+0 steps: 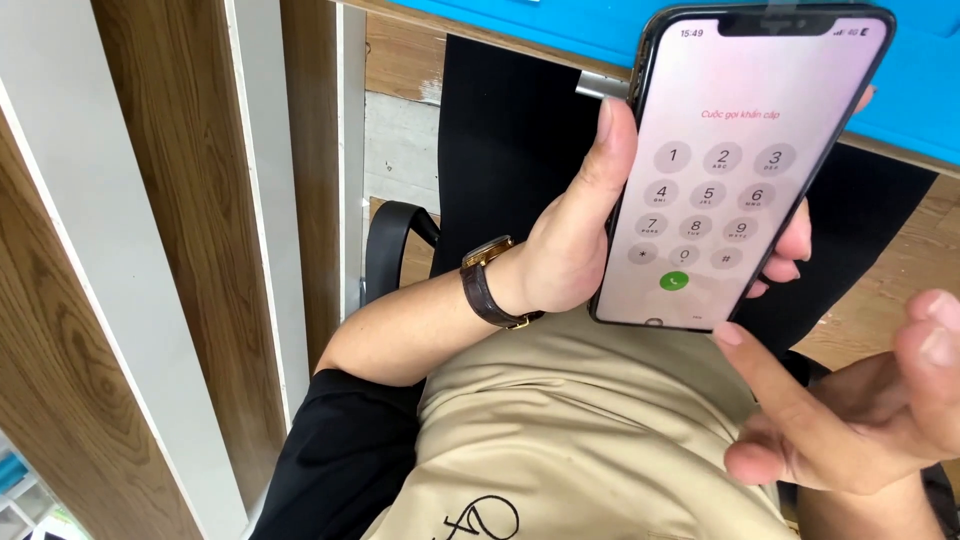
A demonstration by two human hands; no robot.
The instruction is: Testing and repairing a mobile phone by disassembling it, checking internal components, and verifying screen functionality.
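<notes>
Dark smartphone (735,165) with lit keypad clamped between left hand (575,235) thumb and curled fingers, right hand (850,410) forefinger extended just below its bottom edge, others loosely curled; one-sided grip, likely slip if nudged.

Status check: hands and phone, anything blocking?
Left hand wrapped around black smartphone, lit keypad screen facing up. Right hand free, index finger at phone's bottom edge. Nothing between finger and screen.

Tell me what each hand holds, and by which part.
The left hand holds the smartphone by its two long edges, thumb on one, fingers on the other. The right hand holds nothing; its index finger points near the bottom edge.
</notes>
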